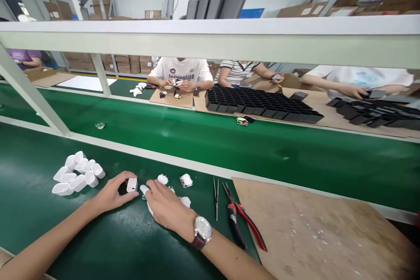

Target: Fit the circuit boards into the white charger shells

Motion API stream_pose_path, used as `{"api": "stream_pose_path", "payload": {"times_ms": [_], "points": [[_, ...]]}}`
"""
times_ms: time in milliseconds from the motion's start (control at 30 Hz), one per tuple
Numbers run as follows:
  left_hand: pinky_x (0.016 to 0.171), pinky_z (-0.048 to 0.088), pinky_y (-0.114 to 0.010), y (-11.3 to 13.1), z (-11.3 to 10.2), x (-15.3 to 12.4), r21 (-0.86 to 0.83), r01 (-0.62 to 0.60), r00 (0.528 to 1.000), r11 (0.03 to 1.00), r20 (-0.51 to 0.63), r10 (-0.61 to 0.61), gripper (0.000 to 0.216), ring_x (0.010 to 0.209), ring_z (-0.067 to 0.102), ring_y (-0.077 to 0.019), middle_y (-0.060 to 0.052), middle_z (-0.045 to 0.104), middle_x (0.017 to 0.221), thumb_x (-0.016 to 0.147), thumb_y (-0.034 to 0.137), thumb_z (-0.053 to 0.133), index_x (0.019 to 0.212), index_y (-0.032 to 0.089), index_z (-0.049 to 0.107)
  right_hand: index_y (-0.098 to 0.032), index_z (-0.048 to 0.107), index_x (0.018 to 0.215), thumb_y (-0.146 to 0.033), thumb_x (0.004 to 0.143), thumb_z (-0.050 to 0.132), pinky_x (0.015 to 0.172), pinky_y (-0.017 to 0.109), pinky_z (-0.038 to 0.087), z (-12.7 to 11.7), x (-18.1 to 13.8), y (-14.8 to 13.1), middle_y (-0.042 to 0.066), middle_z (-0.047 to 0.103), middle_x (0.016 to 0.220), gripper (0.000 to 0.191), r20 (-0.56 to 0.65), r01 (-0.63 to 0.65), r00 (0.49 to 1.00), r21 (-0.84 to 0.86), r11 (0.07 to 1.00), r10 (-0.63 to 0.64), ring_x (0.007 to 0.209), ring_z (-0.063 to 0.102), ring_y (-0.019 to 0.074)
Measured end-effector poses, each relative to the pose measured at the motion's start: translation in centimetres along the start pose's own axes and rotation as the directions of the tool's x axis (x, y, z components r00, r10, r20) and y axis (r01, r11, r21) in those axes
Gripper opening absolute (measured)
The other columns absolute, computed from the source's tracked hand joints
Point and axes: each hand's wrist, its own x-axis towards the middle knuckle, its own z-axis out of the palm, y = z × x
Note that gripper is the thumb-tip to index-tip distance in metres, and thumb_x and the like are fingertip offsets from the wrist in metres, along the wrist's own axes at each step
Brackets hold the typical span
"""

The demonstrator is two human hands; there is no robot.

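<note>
Case (131, 185), small and white with a dark slot in its face, is pinched upright between the thumb and fingertips of the left hand (113, 193) over the desk (127, 238). Just beside it, I see the right hand (169, 205) palm down, white covers on two of its fingers and a watch (202, 228) on the wrist; a bit of green shows by its fingertips, but from my view I cannot tell whether they grip it. Beyond the left hand, a cluster of white cups (78, 183) lies near the desk's far edge, their open mouths showing. Around the right hand I make out white lumps, one of them (186, 180) on a small board, another partly hidden behind the hand. Farther right, tweezers (216, 199) lie beside pliers (232, 216) with red and black handles, and next to those a sheet of cardboard (311, 227) covers that end. Across the green belt (164, 133), which carries a loose circuit board (100, 126), I see co-workers seated behind rows of black boxes (262, 104), one in a striped shirt (241, 72). Grey bins (216, 8) stand on the shelf (210, 48) above.
</note>
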Motion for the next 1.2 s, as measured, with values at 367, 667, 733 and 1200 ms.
{"api": "stream_pose_path", "payload": {"times_ms": [367, 667, 733, 1200], "points": [[0.103, 0.057, -0.042, -0.2, -0.6, -1.4, -0.060, -0.032, 0.999, 0.998, -0.036, 0.030, 0.039, 0.122, 0.065, -0.0263, -0.010, 0.067, 0.129, 0.100, 0.036, 0.066, 0.136, 0.025, 0.056, -0.016, 0.053, 0.139, -0.029, 0.109, 0.042, 0.093, 0.047, 0.058, 1.2, 1.4, -0.6, 0.017, 0.061, 0.126, 0.034, -0.094, -0.236, 0.965, 0.103, 0.966, 0.245, 0.108, 0.065, 0.0302], [0.102, 0.058, -0.038, 0.4, -1.2, -1.8, -0.092, 0.078, 0.996, 0.993, 0.050, -0.074, 0.047, 0.119, 0.068, -0.0257, -0.009, 0.067, 0.131, 0.098, 0.037, 0.067, 0.141, 0.025, 0.055, -0.013, 0.066, 0.119, -0.023, 0.099, 0.057, 0.085, 0.044, 0.061, 3.6, -0.3, -2.8, 0.017, 0.064, 0.121, 0.025, -0.007, -0.084, 0.996, -0.071, 0.994, 0.084, 0.102, 0.064, 0.0306], [0.102, 0.057, -0.039, 0.4, -0.9, -1.9, -0.107, 0.098, 0.994, 0.989, 0.065, -0.092, 0.047, 0.119, 0.067, -0.0255, -0.009, 0.066, 0.132, 0.098, 0.038, 0.068, 0.141, 0.025, 0.054, -0.009, 0.062, 0.131, -0.011, 0.092, 0.057, 0.094, 0.045, 0.058, 4.6, -1.0, -3.1, 0.021, 0.059, 0.139, 0.039, -0.090, -0.066, 0.995, -0.140, 0.988, 0.053, 0.117, 0.059, 0.0330], [0.120, 0.041, -0.044, -0.8, -6.5, 8.3, 0.399, 0.029, 0.981, 0.916, 0.164, -0.103, 0.047, 0.139, 0.053, -0.0292, -0.013, 0.061, 0.144, 0.099, 0.045, 0.064, 0.139, 0.021, 0.060, -0.009, 0.071, 0.113, -0.011, 0.081, 0.073, 0.096, 0.048, 0.054, 9.3, -2.3, -4.1, 0.026, 0.063, 0.136, 0.033, -0.383, -0.208, 0.920, -0.310, 0.928, 0.079, 0.121, 0.059, 0.0390]]}}
